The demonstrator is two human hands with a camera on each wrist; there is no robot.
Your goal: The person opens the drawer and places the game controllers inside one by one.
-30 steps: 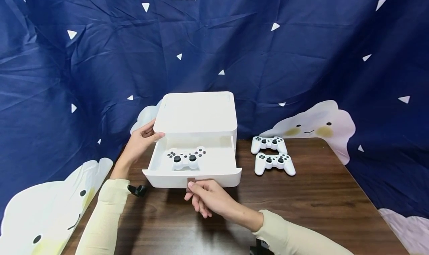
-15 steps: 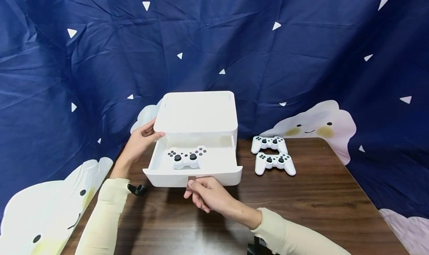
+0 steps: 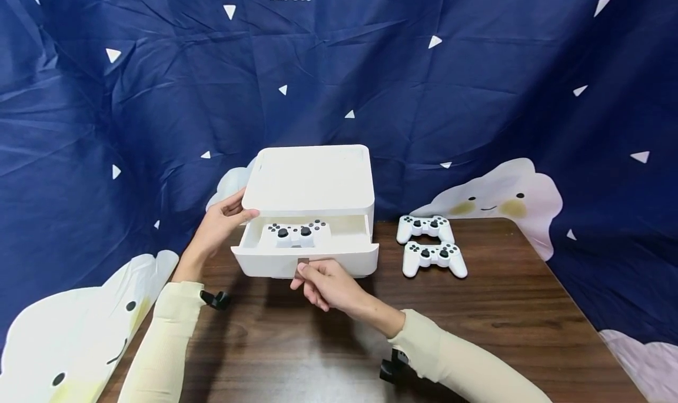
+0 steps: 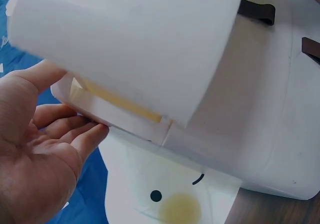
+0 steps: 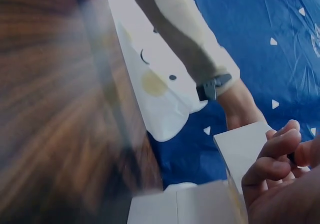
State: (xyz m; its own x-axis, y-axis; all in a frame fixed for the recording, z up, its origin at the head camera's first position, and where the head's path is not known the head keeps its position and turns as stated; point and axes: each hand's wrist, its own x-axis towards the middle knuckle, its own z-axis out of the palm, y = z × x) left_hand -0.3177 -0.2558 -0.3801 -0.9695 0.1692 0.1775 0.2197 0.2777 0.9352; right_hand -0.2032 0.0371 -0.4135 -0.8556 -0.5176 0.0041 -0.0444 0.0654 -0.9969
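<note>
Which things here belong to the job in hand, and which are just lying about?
Part of the job, it seems:
drawer, partly out, with a controller inside
brown tab, pinched by the right hand
white box, held by the left hand

Apparently just lying about:
two more controllers, untouched on the table
blue cloth, just backdrop

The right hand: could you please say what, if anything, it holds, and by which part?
The right hand pinches the white drawer by its brown front tab.
</note>
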